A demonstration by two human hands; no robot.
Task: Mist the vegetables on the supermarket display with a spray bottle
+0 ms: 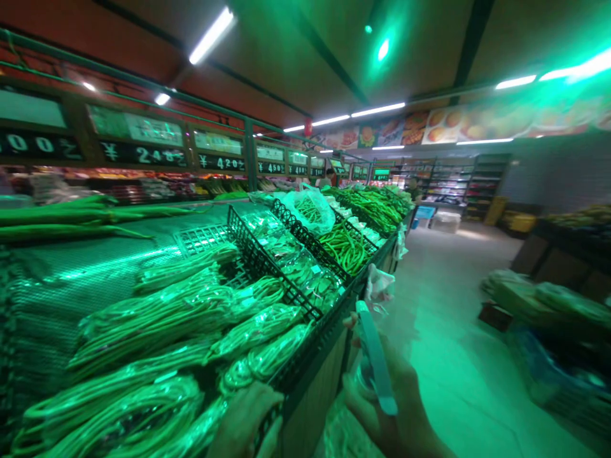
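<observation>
You see pale green long beans [157, 318] in clear wrap, black divider racks [267, 267], a light blue phone [377, 356].

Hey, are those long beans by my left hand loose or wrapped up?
Wrapped. The long beans by the left hand lie in coiled bundles under glossy plastic film that catches the light on the display shelf.

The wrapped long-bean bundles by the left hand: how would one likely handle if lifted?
The wrapped long-bean bundles look long and thin, so one would probably sag at both ends. The glossy film suggests a slippery surface. The left hand rests at the nearest one.
</observation>
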